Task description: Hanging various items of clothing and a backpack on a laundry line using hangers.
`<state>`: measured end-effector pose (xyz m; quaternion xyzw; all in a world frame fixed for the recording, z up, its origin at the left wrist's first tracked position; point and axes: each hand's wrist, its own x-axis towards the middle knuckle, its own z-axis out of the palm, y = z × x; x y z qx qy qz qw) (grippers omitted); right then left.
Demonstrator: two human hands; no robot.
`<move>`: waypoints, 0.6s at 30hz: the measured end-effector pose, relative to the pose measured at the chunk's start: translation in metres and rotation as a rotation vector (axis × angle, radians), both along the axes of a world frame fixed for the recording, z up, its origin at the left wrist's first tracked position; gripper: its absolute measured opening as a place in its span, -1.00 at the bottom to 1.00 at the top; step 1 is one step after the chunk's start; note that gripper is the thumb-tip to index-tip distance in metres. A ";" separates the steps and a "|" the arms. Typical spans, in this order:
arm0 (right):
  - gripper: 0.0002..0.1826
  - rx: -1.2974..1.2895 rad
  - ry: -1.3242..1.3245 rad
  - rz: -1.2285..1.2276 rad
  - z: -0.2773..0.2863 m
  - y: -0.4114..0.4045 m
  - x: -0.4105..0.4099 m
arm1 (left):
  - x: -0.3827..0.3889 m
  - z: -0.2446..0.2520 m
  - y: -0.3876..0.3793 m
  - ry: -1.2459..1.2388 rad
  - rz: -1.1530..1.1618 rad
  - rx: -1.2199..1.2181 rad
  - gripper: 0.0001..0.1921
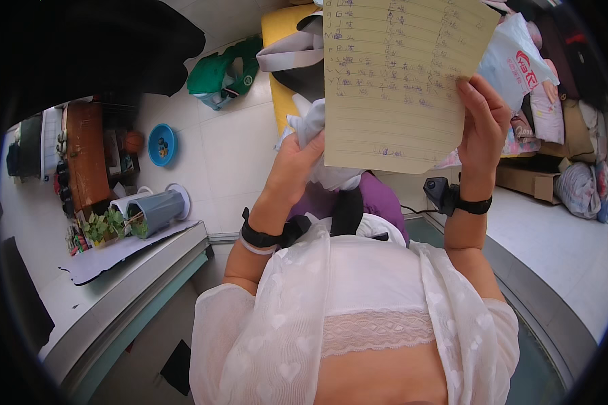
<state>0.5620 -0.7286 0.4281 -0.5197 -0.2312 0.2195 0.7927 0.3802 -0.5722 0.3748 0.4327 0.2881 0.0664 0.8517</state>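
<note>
A sheet of yellowish lined paper [385, 129] with handwriting on it is held up before me. My right hand [486, 119] pinches its right edge between thumb and fingers. In my left hand [293, 164] is a bunched pale cloth [311, 121], beside the paper's left edge. The sheet covers much of this cloth and the tip of my left thumb, so whether that hand also touches the paper cannot be made out. Below both, purple fabric [385, 195] lies over my lap. Each wrist wears a black strap with a small device.
A yellow surface [276, 35] bears a grey and black fabric item [291, 53]. On the tiled floor are a green garment [215, 71] and a blue basin [162, 144]. At right are a white plastic bag [517, 61], heaped textiles and a cardboard box [527, 182]. Plants [104, 228] stand left.
</note>
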 end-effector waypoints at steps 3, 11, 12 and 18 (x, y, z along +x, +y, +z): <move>-0.76 0.024 0.033 0.056 0.007 -0.010 0.016 | 0.005 0.008 -0.024 -0.015 0.062 -0.017 -0.65; -0.77 0.050 0.035 0.090 0.000 -0.031 0.025 | 0.001 0.006 -0.055 -0.007 0.066 0.063 -0.67; -0.77 0.035 0.026 0.077 0.001 -0.033 0.023 | 0.000 0.006 -0.059 -0.014 0.072 0.056 -0.66; -0.78 0.035 0.001 0.049 0.003 -0.053 0.019 | 0.002 0.000 -0.071 0.005 0.042 0.085 -0.68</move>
